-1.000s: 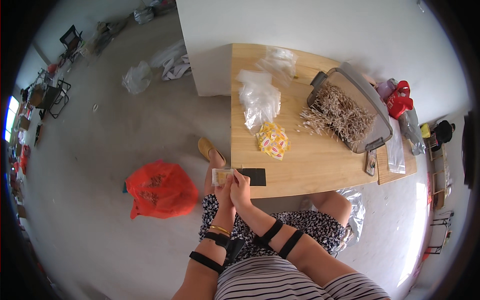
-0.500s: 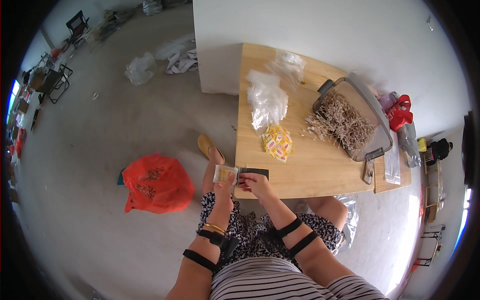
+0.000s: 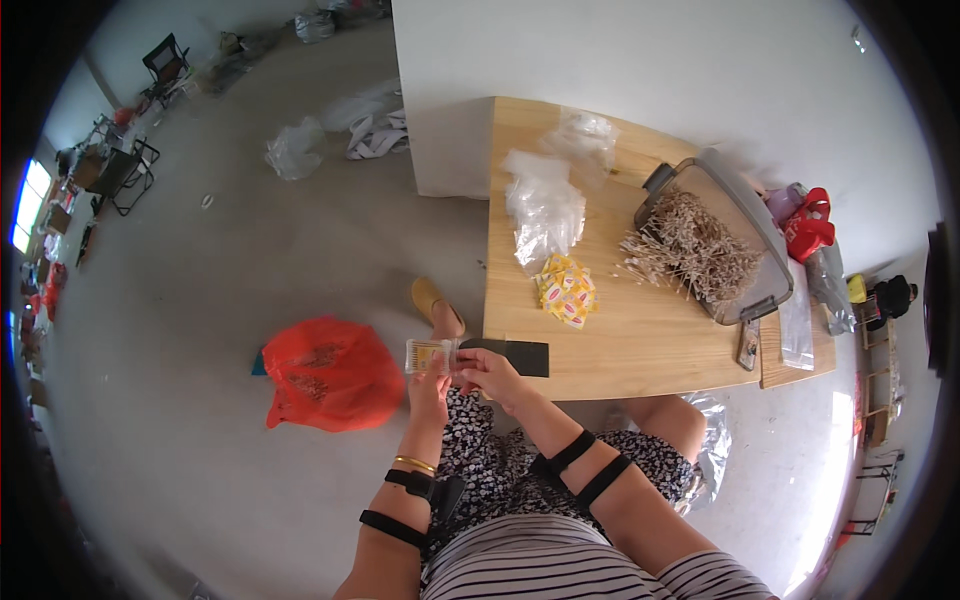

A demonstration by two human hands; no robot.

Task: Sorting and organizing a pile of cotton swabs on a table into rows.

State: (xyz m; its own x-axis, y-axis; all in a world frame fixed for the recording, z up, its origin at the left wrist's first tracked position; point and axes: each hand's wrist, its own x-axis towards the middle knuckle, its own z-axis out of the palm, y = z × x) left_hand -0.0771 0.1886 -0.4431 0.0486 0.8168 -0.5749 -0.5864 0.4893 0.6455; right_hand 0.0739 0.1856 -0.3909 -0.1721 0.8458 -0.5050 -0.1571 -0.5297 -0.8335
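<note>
Just off the table's near left corner, my left hand (image 3: 430, 392) grips a small clear plastic bag of cotton swabs (image 3: 424, 354) with a yellow label inside. My right hand (image 3: 488, 376) pinches the bag's right-hand end, its fingers partly covering that end. A flat dark strip (image 3: 530, 357) lies on the table edge beside my right hand. Farther back on the table are a pile of yellow-and-white printed cards (image 3: 567, 291) and a stack of clear plastic bags (image 3: 546, 212).
On the right of the wooden table (image 3: 640, 355), a grey-rimmed bin (image 3: 768, 232) lies tipped, with loose cotton swabs (image 3: 700, 245) spilling out. A phone (image 3: 748, 345) lies near the front edge. A red plastic bag (image 3: 340, 375) sits on the floor to the left.
Both hands have moved left with the bag of swabs, away from the table corner. More of the dark strip shows. The whole view has shifted slightly.
</note>
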